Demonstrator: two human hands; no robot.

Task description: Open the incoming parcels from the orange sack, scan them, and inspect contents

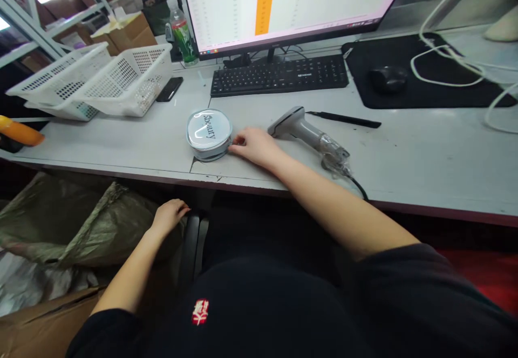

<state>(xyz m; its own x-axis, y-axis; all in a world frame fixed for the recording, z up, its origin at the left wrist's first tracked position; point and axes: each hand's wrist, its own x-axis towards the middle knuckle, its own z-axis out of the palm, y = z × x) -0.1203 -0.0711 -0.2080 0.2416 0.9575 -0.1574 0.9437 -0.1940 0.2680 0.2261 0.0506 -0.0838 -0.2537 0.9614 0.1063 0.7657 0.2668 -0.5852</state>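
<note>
A round, clear-sided case (209, 134) with a white lid marked "beauty" stands on the desk near its front edge. My right hand (254, 145) touches the right side of the case, its thumb and fingers drawn together at the rim. Just right of that hand lies a grey handheld barcode scanner (305, 131), its handle partly wrapped in clear plastic. Below the desk edge, my left hand (169, 217) is beside a dark chair armrest (193, 239). Its fingers are curled and the palm is hidden, so anything inside cannot be made out.
Behind the case are a black keyboard (279, 75) and a monitor (226, 7). White baskets (127, 80), a phone (170, 89) and a bottle (184, 37) stand to the left. A black pen-like tool (346, 119) and a mouse (388, 79) lie right. An olive sack (97, 228) hangs below left.
</note>
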